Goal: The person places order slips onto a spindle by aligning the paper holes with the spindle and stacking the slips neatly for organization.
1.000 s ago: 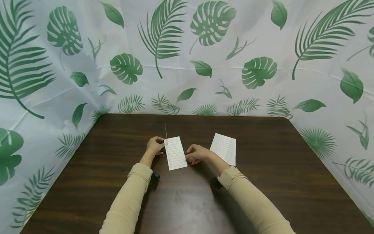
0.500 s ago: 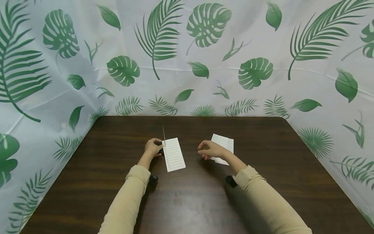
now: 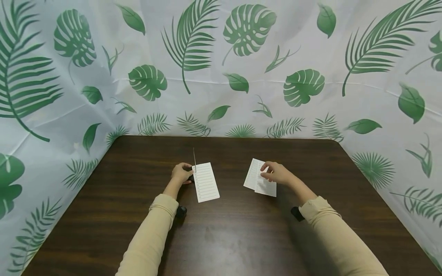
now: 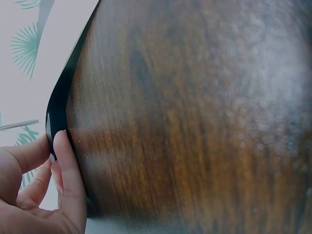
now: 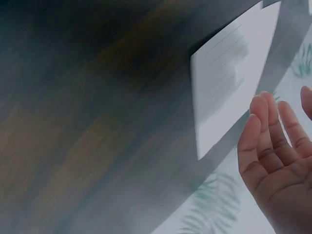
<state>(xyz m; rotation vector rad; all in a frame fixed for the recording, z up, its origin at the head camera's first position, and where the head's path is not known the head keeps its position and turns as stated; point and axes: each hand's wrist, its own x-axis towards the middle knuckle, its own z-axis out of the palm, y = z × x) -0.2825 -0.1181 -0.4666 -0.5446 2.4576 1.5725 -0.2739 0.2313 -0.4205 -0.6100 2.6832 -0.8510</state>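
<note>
My left hand (image 3: 180, 174) pinches a black binder clip (image 4: 57, 109) at the upper left edge of a small stack of lined paper (image 3: 206, 183). A thin, light wire-like piece (image 3: 194, 159) stands up beside that edge, probably the clip's handle. In the left wrist view, thumb and finger are on the black clip. My right hand (image 3: 277, 173) hovers over two overlapping printed sheets (image 3: 266, 187) to the right. Its fingers are loosely bent. The right wrist view shows the palm and fingers holding nothing, apart from the sheets.
A dark brown wooden table (image 3: 221, 237) lies under everything. Behind it hangs a white cloth (image 3: 207, 88) printed with green leaves. Black wrist cameras (image 3: 297, 214) sit beneath both sleeves.
My right hand has moved right, from beside the lined stack to above the two loose sheets, uncovering their left part. The left hand stays at the clip.
</note>
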